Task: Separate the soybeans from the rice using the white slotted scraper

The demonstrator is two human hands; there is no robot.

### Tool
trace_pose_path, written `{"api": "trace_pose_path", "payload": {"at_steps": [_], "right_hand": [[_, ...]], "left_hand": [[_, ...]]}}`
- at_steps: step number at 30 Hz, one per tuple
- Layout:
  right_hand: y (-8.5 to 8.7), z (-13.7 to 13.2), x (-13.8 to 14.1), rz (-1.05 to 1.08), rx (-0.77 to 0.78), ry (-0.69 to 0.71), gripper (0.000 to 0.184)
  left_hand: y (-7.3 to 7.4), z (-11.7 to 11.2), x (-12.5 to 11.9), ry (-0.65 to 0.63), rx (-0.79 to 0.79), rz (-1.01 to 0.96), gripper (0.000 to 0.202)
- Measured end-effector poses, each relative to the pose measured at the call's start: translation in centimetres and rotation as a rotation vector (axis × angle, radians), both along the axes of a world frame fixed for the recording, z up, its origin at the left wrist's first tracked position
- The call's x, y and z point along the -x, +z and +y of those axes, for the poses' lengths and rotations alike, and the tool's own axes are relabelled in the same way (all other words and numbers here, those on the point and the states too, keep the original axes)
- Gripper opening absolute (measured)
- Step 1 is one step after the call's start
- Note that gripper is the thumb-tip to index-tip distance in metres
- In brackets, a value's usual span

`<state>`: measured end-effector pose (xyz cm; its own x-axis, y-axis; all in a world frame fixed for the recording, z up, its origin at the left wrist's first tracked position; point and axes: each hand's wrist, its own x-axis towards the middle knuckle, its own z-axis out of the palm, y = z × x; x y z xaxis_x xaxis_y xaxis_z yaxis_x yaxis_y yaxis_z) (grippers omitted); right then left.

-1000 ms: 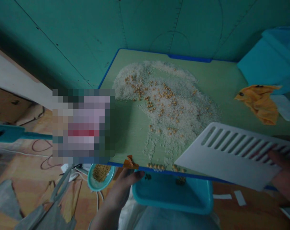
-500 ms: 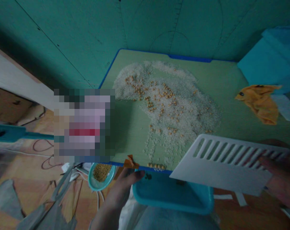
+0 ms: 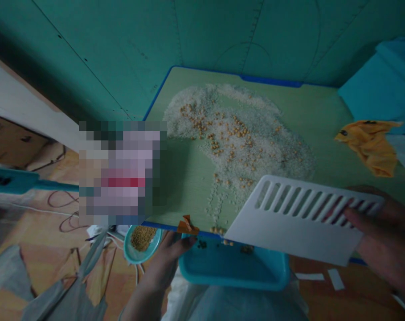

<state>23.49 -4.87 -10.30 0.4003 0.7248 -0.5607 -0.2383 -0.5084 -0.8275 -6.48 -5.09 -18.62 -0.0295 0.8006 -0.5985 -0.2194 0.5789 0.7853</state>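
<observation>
A green board with a blue rim [image 3: 175, 178] carries a wide spread of white rice mixed with yellow beans [image 3: 235, 133]. My right hand [image 3: 382, 240] grips a white slotted plastic scraper [image 3: 299, 223] at the board's near edge, its solid edge lying over the rim. Under that edge a teal tray [image 3: 235, 269] sits with a few beans in it. My left hand [image 3: 165, 263] holds the tray's left rim, fingers curled. Some beans lie at the board's near edge beside the scraper.
A small teal bowl of brownish grains [image 3: 141, 240] sits lower left of the tray. An orange cloth [image 3: 369, 145] lies on the board's right side, near teal boxes [image 3: 379, 84]. A blurred patch covers the area left of the board. A green cutting mat lies behind.
The scraper has slid left and toward me along the board's near edge, pushing beans over the rim; a few more now lie in the tray. My left hand has stayed on the tray.
</observation>
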Motion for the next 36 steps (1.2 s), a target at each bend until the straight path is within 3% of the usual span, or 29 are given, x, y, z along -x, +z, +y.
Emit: {"api": "trace_pose_path", "payload": {"at_steps": [11, 20, 30, 36], "right_hand": [[0.0, 1.1, 1.0, 0.031, -0.003, 0.009, 0.033], [0.5, 1.2, 1.9, 0.053, -0.055, -0.008, 0.034], [0.3, 1.4, 3.3, 0.032, -0.145, 0.164, 0.023], [0.6, 0.8, 1.2, -0.143, -0.066, 0.132, 0.025]], "left_hand": [[-0.4, 0.2, 0.2, -0.026, -0.034, 0.004, 0.014], [-0.9, 0.0, 1.0, -0.064, 0.042, -0.152, 0.007], [-1.2, -0.3, 1.2, -0.006, 0.078, -0.193, 0.016], [-0.8, -0.2, 1.0, 0.045, 0.076, -0.169, 0.02]]}}
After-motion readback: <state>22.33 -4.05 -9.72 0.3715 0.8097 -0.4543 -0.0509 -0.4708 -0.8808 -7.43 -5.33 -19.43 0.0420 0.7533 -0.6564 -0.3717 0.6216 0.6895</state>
